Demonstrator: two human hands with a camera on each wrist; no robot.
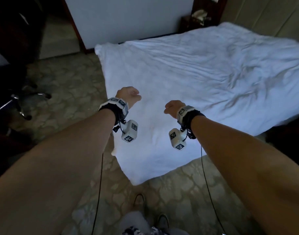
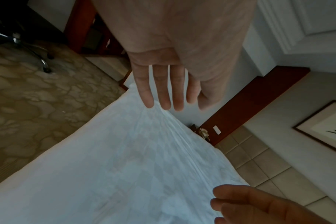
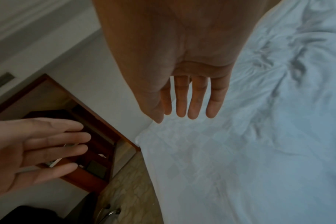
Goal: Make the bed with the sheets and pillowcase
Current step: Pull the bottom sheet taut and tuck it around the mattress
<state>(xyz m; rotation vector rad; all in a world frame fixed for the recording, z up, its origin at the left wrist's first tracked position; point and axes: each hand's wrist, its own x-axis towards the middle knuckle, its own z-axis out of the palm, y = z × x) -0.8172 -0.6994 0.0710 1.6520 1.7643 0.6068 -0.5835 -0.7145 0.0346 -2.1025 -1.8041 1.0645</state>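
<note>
White sheet [image 1: 187, 85]: spread over the bed, its near corner hanging down towards the patterned floor; smooth at the near end, creased and rumpled farther up on the right.
Feet [image 1: 139, 200]: two shoes on the carpet [image 1: 69, 85] just short of the bed's near corner.
Left hand [image 1: 128, 97]: held above the near left part of the sheet, palm down, fingers straight and a little spread, holding nothing; in the left wrist view its fingers [image 2: 161, 91] point along the sheet's left edge.
Right hand [image 1: 174, 107]: held above the sheet beside the left hand, with a gap between them, fingers [image 3: 197, 98] straight and relaxed, holding nothing.
Contact: whether either hand's fingertips touch the sheet cannot be told.
Wrist bands: each forearm carries a black strap with white marker blocks, and a thin black cable hangs from each.
Office chair [image 1: 16, 102]: dark, with a chrome base, on the carpet well to the left of the bed.
Far end: a white wall panel [image 1: 128, 19] with a red-brown wooden frame, and a dark bedside stand [image 1: 196, 19] at the bed's far corner.
Framed picture [image 2: 324, 128]: on the tiled wall, seen only from the left wrist.
</note>
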